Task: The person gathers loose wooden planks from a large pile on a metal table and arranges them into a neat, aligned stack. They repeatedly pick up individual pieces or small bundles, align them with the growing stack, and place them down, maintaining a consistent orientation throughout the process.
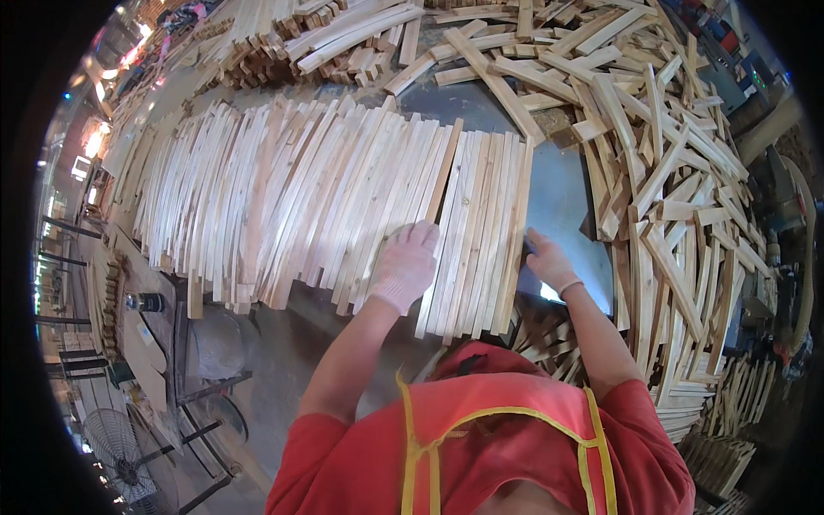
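A long row of thin pale wooden slats lies side by side across the worktable. My left hand, in a whitish knit glove, rests flat on the slats with its fingers stretched out. Just beyond its fingertips, a darker slat sits slightly tilted beside a narrow gap. My bare right hand is at the right end of the row, over the bluish metal tabletop. Its fingers are closed round a small dark object, too little of which shows to name.
A big jumbled heap of wooden slats covers the right side and curves round to the back. Stacked wood pieces stand at the far left. Lower left are a wire-caged fan and a dark cylindrical can.
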`<state>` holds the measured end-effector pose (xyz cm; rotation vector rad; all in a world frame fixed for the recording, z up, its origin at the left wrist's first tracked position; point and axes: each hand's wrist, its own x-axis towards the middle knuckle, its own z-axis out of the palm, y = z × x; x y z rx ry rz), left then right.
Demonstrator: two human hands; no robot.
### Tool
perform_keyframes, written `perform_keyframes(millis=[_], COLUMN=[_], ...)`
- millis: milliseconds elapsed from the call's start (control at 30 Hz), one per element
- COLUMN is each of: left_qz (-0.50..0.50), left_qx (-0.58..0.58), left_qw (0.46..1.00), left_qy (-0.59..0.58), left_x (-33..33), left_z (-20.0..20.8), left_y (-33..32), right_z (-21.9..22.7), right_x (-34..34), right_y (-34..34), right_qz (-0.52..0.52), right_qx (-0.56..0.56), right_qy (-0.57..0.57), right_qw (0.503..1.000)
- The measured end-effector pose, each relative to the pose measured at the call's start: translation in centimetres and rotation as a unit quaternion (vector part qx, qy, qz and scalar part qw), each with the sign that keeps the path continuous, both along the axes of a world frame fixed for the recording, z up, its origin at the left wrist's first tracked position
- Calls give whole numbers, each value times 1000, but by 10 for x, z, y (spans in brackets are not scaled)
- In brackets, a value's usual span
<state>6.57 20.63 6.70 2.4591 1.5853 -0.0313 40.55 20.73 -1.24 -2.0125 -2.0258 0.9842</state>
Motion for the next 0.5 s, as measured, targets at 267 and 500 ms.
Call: perform_keyframes(millis=[267,500], left_qz=[517,615], left_qx=[146,20], left_qw=[775,283], left_qy=[-332,-735], left_x=[-101,-103], left_z=[-93,-133], left_y=[-130,-93], right_z=[34,13], right_x=[-42,-11], right_y=[-9,7], right_qz=[-185,-203], right_qx=[-102,-186], right_qy=[477,365], right_qw=[853,889])
